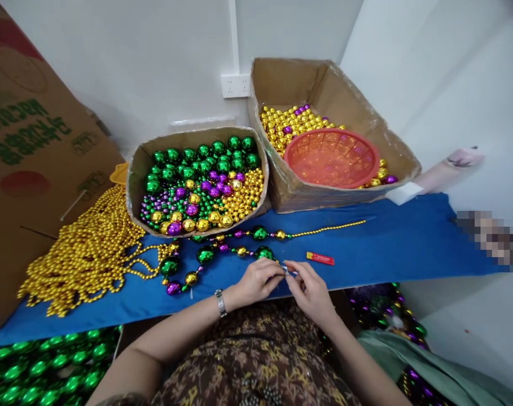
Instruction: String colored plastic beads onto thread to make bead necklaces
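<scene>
Over blue cloth [402,239], the left hand [259,279] and right hand [314,291] pinch a white piece [286,270] (mostly hidden). Strung beads [205,255] lie nearby.

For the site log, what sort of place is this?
Probably a bead-stringing workshop: a brown cardboard box holds shiny round beads, gold bead strands lie heaped, and a green, purple and gold bead string lies on blue cloth.
</scene>
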The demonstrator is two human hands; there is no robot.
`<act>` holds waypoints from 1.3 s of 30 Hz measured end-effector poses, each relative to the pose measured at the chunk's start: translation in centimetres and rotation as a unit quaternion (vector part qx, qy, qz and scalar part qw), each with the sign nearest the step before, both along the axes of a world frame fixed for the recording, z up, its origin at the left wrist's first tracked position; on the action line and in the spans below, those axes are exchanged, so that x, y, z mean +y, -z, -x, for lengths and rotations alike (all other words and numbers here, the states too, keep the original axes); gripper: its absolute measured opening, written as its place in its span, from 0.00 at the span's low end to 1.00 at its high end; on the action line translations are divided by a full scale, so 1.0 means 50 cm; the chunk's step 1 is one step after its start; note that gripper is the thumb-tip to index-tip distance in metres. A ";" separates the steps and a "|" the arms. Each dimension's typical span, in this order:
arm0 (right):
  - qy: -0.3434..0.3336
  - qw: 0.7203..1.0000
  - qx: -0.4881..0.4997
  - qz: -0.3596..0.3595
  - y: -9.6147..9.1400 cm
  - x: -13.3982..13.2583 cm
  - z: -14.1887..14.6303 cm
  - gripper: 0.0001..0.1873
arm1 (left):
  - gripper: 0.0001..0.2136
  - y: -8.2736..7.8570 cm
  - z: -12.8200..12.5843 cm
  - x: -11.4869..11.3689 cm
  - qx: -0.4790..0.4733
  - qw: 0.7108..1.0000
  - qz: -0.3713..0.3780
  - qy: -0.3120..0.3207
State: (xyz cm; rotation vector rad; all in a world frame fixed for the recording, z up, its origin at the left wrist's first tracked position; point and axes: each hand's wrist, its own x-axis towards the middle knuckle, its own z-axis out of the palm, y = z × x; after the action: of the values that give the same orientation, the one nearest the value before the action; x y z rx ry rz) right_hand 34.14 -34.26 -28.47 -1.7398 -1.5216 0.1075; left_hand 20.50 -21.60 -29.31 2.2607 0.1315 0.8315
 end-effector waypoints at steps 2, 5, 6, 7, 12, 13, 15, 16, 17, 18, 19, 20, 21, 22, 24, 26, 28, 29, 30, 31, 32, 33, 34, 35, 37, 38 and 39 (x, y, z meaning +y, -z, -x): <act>-0.028 0.999 0.012 -0.026 -0.013 -0.001 0.002 0.12 | 0.08 0.010 -0.007 -0.004 0.005 1.000 0.001 -0.021; -0.032 0.998 0.020 -0.047 -0.019 0.006 0.014 0.11 | 0.08 0.022 -0.014 -0.004 0.015 0.999 0.016 -0.039; -0.026 0.998 0.027 -0.053 -0.020 0.009 0.018 0.10 | 0.08 0.024 -0.015 -0.004 0.018 0.999 0.015 -0.035; -0.020 0.997 0.036 -0.059 -0.023 0.013 0.019 0.09 | 0.09 0.024 -0.016 -0.003 0.021 0.999 0.012 -0.027; 0.051 0.983 0.168 -0.060 -0.064 0.028 -0.024 0.11 | 0.10 0.000 -0.028 0.009 0.052 0.996 0.074 -0.002; 0.081 0.972 0.210 -0.072 -0.075 0.029 -0.042 0.12 | 0.10 -0.009 -0.032 0.015 0.065 0.993 0.100 0.000; 0.136 0.942 0.284 -0.117 -0.094 0.032 -0.079 0.15 | 0.11 -0.027 -0.041 0.030 0.097 0.986 0.136 0.006; 0.156 0.926 0.311 -0.143 -0.102 0.033 -0.098 0.16 | 0.11 -0.035 -0.045 0.038 0.111 0.984 0.142 0.011; 0.174 0.911 0.333 -0.169 -0.108 0.034 -0.117 0.17 | 0.11 -0.043 -0.050 0.047 0.121 0.983 0.140 0.014; 0.188 0.898 0.350 -0.191 -0.113 0.034 -0.135 0.19 | 0.12 -0.049 -0.054 0.055 0.129 0.983 0.133 0.015; 0.202 0.886 0.363 -0.208 -0.115 0.035 -0.154 0.20 | 0.12 -0.054 -0.057 0.062 0.132 0.983 0.126 0.014; 0.214 0.876 0.373 -0.220 -0.114 0.034 -0.173 0.22 | 0.13 -0.058 -0.060 0.070 0.134 0.983 0.121 0.014; 0.229 0.867 0.379 -0.228 -0.111 0.033 -0.193 0.23 | 0.13 -0.062 -0.063 0.077 0.138 0.983 0.120 0.015; 0.247 0.860 0.380 -0.235 -0.106 0.031 -0.214 0.23 | 0.13 -0.064 -0.064 0.083 0.144 0.982 0.124 0.018; 0.301 0.850 0.361 -0.237 -0.090 0.023 -0.258 0.25 | 0.13 -0.068 -0.065 0.094 0.162 0.976 0.142 0.030; 0.367 0.867 0.286 -0.175 -0.070 0.012 -0.301 0.25 | 0.14 -0.074 -0.062 0.104 0.171 0.965 0.196 0.039; 0.398 0.896 0.189 -0.062 -0.052 0.000 -0.335 0.26 | 0.15 -0.083 -0.056 0.110 0.154 0.944 0.290 0.037; 0.393 0.907 0.150 -0.004 -0.046 -0.005 -0.348 0.26 | 0.15 -0.088 -0.052 0.113 0.136 0.929 0.342 0.034; 0.379 0.916 0.122 0.044 -0.043 -0.008 -0.357 0.25 | 0.15 -0.095 -0.049 0.114 0.115 0.913 0.389 0.032; 0.361 0.923 0.104 0.081 -0.041 -0.010 -0.363 0.23 | 0.15 -0.101 -0.047 0.115 0.091 0.898 0.430 0.029; 0.344 0.928 0.090 0.112 -0.040 -0.010 -0.366 0.20 | 0.15 -0.107 -0.044 0.115 0.068 0.884 0.463 0.025; 0.329 0.930 0.070 0.146 -0.041 -0.008 -0.367 0.18 | 0.14 -0.113 -0.043 0.115 0.048 0.871 0.488 0.022; 0.316 0.930 0.049 0.180 -0.042 -0.005 -0.366 0.15 | 0.14 -0.118 -0.041 0.114 0.031 0.861 0.507 0.020; 0.308 0.927 0.027 0.212 -0.043 -0.001 -0.364 0.13 | 0.14 -0.122 -0.040 0.113 0.020 0.853 0.521 0.018; 0.304 0.913 -0.012 0.270 -0.041 0.008 -0.359 0.13 | 0.13 -0.128 -0.037 0.111 0.008 0.845 0.534 0.016; 0.307 0.904 -0.029 0.296 -0.038 0.012 -0.356 0.14 | 0.13 -0.130 -0.036 0.111 0.006 0.843 0.538 0.014; 0.310 0.895 -0.044 0.319 -0.035 0.015 -0.354 0.15 | 0.13 -0.132 -0.034 0.112 0.005 0.841 0.541 0.009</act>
State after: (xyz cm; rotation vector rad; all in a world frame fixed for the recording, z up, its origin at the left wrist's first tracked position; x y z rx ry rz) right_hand 51.86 -33.50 -26.72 -2.7141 -0.9603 0.2179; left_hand 22.17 -16.02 -22.69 1.1812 0.4551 0.5104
